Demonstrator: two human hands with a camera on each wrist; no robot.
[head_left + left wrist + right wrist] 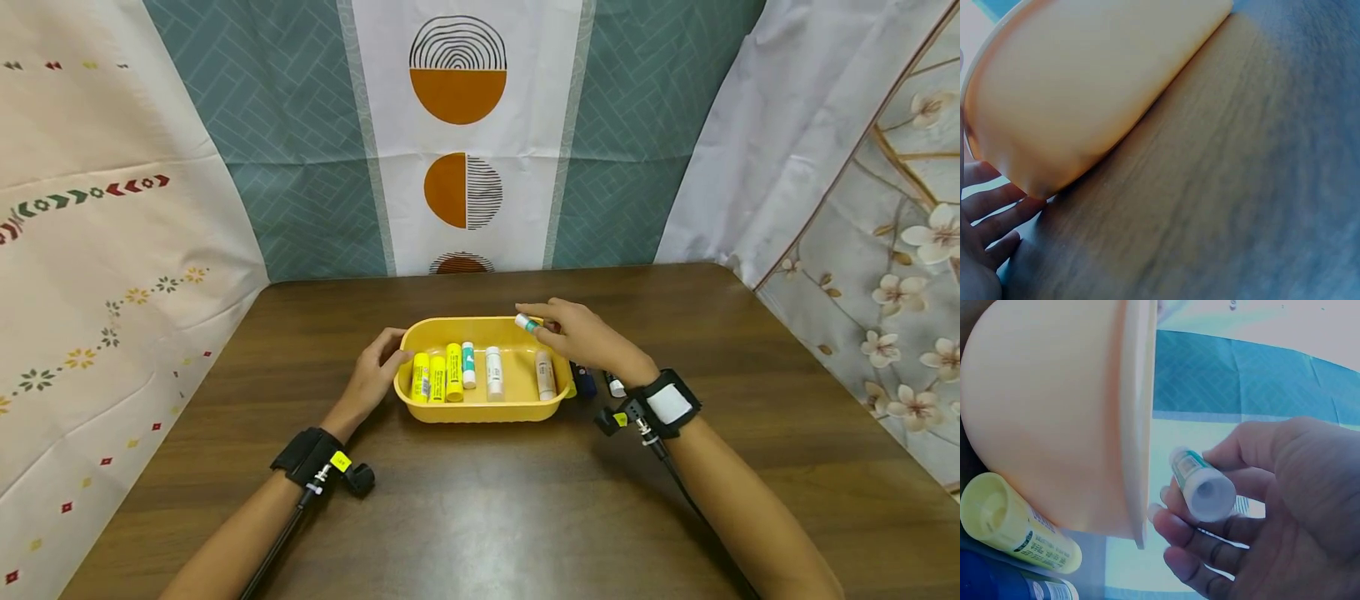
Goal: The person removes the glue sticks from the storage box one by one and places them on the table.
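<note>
My right hand pinches a small white-and-teal glue stick between thumb and fingers, above the right end of a yellow plastic tray. Around the tray's left end, my left hand grips the rim, thumb on top and fingers along the outer wall. Inside the tray, three yellow glue sticks stand at the left. Beside them is a white-and-teal glue stick, then a white glue stick. Another white glue stick leans at the right end.
Just right of the tray, partly hidden by my right hand and wrist, lie a dark blue tube, a yellow glue stick and a black-and-white tube. The brown wooden table ends at patterned curtains behind.
</note>
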